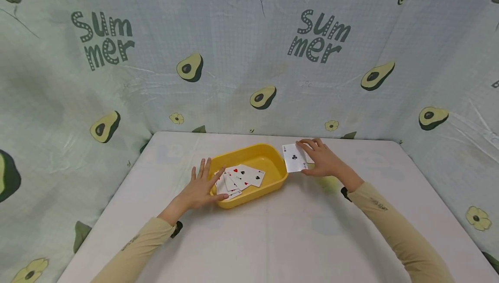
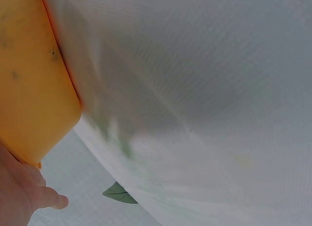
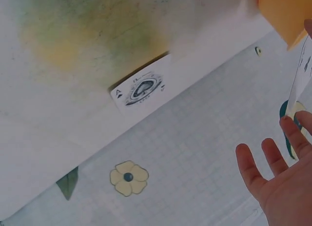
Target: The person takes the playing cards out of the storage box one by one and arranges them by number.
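A yellow tray stands on the table, with several face-up playing cards fanned in its left part. My left hand is at the tray's left end, fingers spread and straight, thumb reaching over the rim. To the right of the tray, my right hand pinches a playing card by its edges; a black club shows at its middle. In the right wrist view that card is seen nearly edge-on. An ace of spades lies on the table beside the right hand, mostly hidden in the head view.
The white table extends in front of the tray and to both sides. A hanging cloth printed with avocados, flowers and lettering encloses its back and sides.
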The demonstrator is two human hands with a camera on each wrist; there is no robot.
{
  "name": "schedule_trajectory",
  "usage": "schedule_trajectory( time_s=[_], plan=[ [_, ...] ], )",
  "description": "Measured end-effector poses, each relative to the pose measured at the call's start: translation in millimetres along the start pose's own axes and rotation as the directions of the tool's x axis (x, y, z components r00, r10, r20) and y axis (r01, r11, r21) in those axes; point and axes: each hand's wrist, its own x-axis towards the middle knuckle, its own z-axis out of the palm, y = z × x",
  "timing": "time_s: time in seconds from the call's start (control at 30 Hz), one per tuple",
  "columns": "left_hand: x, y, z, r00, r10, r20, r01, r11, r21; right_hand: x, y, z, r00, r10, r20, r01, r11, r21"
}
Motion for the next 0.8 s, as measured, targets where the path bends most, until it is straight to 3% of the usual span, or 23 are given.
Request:
schedule_trajectory(
  time_s=[0.13,0.37,0.8],
  plan=[
    [0.6,0.3,0.0,1.0,0.001,0.001,-0.001,1.0,0.0,-4.4,8.4,-3.5,0.999,0.031,0.009,-0.031,0.999,0.02],
    [1.5,2.4,-2.0,1.0,-0.005,0.018,0.005,1.0,-0.01,-11.0,29.2,-7.2,0.997,0.032,-0.07,-0.03,0.999,0.031],
    [0.7,1.3,-1.2,1.0,-0.01,0.017,0.011,1.0,-0.016,-18.9,69.1,-3.5,0.995,0.075,-0.066,-0.074,0.997,0.018]
  ],
)
